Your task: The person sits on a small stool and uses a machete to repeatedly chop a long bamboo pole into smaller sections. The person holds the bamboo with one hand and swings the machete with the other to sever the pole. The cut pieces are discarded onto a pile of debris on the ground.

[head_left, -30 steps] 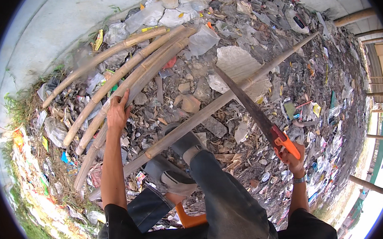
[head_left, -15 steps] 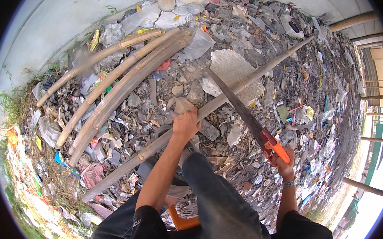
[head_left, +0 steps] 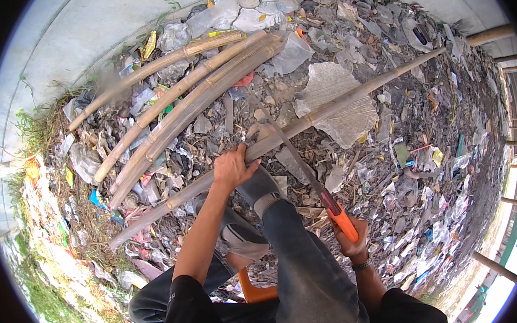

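A long bamboo pole [head_left: 378,82] lies slantwise across the ground before me. Wrapped over its middle, my left hand [head_left: 233,168] grips it close to my boot [head_left: 259,186]. My right hand [head_left: 353,237] is closed round the orange handle of a handsaw [head_left: 298,159]. The saw's narrow dark blade crosses the pole a little to the right of my left hand, its tip pointing away from me. Whether the teeth have cut into the bamboo cannot be made out.
Several cut bamboo lengths [head_left: 177,86] lie at the far left. A flat, ridged grey slab [head_left: 345,120] is under the pole's right part. Rubble and plastic litter cover the ground, up to a pale wall [head_left: 96,29]. Something orange [head_left: 256,291] shows beside my legs.
The handsaw has come left and down, its blade now crossing the pole near my left hand. My left hand has slid slightly left along the pole. The view has shifted somewhat.
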`<state>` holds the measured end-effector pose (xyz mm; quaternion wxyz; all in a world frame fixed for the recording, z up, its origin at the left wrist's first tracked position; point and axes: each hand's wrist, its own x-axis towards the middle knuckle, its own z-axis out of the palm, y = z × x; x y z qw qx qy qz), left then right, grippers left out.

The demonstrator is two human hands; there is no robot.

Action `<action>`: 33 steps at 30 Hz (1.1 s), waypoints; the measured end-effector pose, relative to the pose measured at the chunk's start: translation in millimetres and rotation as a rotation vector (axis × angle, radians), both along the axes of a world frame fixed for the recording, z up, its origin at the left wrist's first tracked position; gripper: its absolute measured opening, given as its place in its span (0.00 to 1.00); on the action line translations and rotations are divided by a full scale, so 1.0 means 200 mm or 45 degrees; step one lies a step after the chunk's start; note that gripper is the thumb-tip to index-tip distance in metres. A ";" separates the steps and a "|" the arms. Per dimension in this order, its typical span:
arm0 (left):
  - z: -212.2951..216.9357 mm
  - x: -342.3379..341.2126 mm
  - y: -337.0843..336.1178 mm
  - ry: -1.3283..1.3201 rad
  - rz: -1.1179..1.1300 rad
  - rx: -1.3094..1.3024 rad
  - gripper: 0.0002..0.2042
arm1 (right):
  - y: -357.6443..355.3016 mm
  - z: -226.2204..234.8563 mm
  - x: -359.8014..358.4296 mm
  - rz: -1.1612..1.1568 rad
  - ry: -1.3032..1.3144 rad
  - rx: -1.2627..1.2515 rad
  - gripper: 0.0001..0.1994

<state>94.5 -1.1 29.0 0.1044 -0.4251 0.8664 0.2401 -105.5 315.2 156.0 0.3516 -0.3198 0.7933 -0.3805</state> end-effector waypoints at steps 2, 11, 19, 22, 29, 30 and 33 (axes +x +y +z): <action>0.00 -0.06 -0.02 -0.004 0.002 -0.027 0.30 | -0.02 0.00 0.02 -0.005 -0.014 0.004 0.05; -0.09 -0.07 -0.13 0.043 -0.101 -0.070 0.36 | -0.06 0.01 0.06 0.022 0.093 -0.009 0.05; -0.05 -0.10 -0.08 0.030 0.036 0.005 0.31 | -0.02 0.06 0.09 -0.017 0.078 0.093 0.05; -0.01 -0.12 -0.08 -0.038 0.161 0.038 0.28 | -0.04 0.07 0.10 0.016 0.076 0.092 0.05; -0.10 -0.12 -0.10 -0.072 0.240 0.069 0.14 | 0.04 0.17 0.13 0.090 0.118 0.121 0.05; -0.11 -0.12 -0.09 -0.066 0.240 0.091 0.15 | 0.06 0.18 0.14 0.083 0.121 0.140 0.05; -0.12 -0.11 -0.09 -0.070 0.261 0.132 0.15 | 0.08 0.22 0.16 0.075 0.119 0.196 0.06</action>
